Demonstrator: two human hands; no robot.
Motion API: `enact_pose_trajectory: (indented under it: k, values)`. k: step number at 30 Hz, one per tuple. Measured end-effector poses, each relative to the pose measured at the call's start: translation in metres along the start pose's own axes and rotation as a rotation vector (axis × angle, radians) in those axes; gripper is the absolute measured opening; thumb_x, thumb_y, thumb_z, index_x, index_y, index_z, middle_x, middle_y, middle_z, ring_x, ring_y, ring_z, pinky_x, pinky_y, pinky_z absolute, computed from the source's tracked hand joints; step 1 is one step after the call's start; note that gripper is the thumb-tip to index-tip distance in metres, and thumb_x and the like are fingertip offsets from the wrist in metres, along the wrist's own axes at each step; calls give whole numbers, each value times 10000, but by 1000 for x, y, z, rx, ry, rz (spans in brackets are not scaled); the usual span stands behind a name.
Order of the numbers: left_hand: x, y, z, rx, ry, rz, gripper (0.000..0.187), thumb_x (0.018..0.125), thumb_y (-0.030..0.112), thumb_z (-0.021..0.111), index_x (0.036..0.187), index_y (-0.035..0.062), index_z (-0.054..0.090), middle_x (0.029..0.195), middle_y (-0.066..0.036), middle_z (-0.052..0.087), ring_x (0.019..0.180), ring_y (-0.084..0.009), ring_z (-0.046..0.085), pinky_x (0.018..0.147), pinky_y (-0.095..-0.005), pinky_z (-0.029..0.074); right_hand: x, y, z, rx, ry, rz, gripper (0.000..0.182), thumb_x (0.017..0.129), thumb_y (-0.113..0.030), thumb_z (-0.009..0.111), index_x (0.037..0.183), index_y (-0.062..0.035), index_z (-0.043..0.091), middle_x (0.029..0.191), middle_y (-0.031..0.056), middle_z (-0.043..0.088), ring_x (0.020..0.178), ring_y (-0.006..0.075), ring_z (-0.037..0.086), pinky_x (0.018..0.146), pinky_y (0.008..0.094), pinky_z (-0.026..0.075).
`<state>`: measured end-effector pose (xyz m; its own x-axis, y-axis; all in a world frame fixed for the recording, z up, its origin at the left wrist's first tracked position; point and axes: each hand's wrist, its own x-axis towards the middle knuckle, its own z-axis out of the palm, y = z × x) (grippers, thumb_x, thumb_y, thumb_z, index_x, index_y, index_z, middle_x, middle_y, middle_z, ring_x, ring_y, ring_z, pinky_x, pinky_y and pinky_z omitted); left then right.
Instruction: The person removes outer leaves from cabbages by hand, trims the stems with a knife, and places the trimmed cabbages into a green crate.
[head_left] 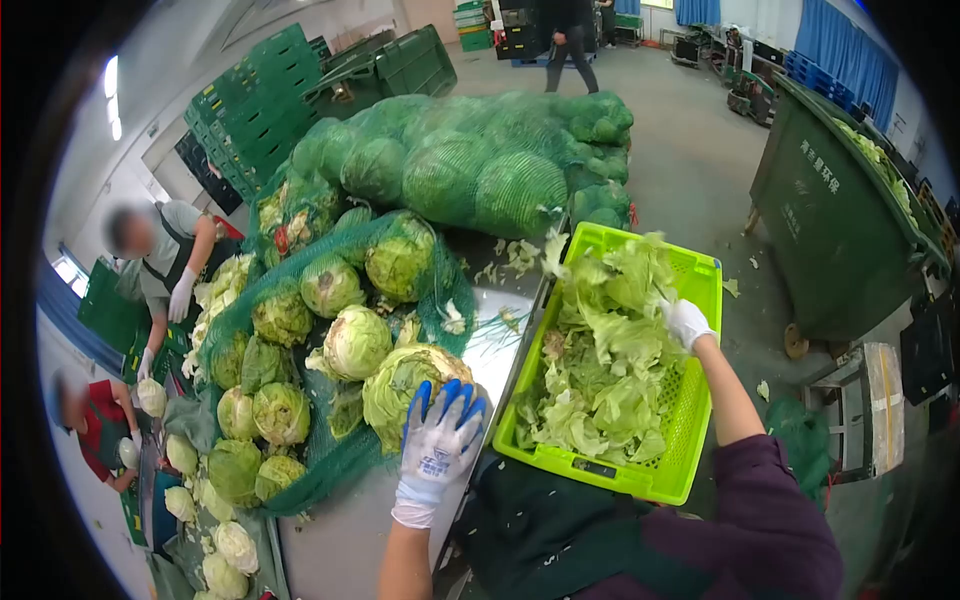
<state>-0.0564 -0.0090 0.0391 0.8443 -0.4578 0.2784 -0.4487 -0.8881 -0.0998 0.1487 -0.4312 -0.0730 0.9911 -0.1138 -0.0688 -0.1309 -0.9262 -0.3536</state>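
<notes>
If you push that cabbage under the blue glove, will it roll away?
Probably only a little. The cabbage looks round, so it could roll, but the left hand rests on it and the green net lies beside it. Its loose outer leaves would likely flop or tear off.

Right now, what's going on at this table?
A person in gloves is working through cabbages. The left hand rests on a cabbage at the edge of an opened green net sack. The right hand is in the lime-green crate, on the loose leaves. Two other people handle cabbages on the far left. A full sack lies behind.
</notes>
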Motion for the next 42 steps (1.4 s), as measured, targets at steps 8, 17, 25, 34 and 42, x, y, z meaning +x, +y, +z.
enact_pose_trajectory:
  k: [8, 17, 25, 34, 42]
  values:
    - [36, -20, -12, -21, 223, -462, 597, 672, 337, 750, 1225, 164, 606, 1423, -149, 388, 1316, -385, 309, 1097, -505, 221, -49, 135, 2, -57, 275, 253, 576, 760, -556, 643, 801, 17, 613, 808, 257, 645, 789, 401, 632, 698, 479, 493]
    - [8, -47, -8, -674, 356, -515, 728, 692, 220, 756, 1342, 54, 473, 1369, -172, 456, 1267, -358, 401, 1067, -441, 308, -71, 128, 74, 386, 443, 237, 267, 824, -200, 636, 875, 62, 615, 781, 273, 637, 768, 426, 628, 679, 454, 484]
    - [-11, -48, -17, -661, 303, -517, 706, 686, 178, 768, 1322, 35, 499, 1414, -162, 409, 1307, -304, 385, 1079, -395, 313, -46, 112, 70, -21, 91, 199, 295, 823, -194, 628, 936, 75, 584, 860, 276, 643, 819, 431, 626, 714, 454, 500]
    - [-19, -51, 6, -976, 304, -622, 842, 680, 215, 761, 1407, 38, 374, 1437, -138, 345, 1340, -270, 321, 1106, -351, 263, -118, -98, 8, 575, 140, -801, 561, 853, -8, 539, 1391, -26, 381, 1250, 189, 566, 1040, 290, 616, 884, 370, 489]
    - [0, -17, 3, -258, 232, -724, 827, 675, 430, 763, 1356, 68, 462, 1199, -186, 493, 1120, -347, 476, 973, -430, 387, -146, -181, -12, 897, -368, -564, 493, 902, -202, 569, 1333, -3, 436, 945, 166, 655, 690, 216, 642, 657, 347, 517]
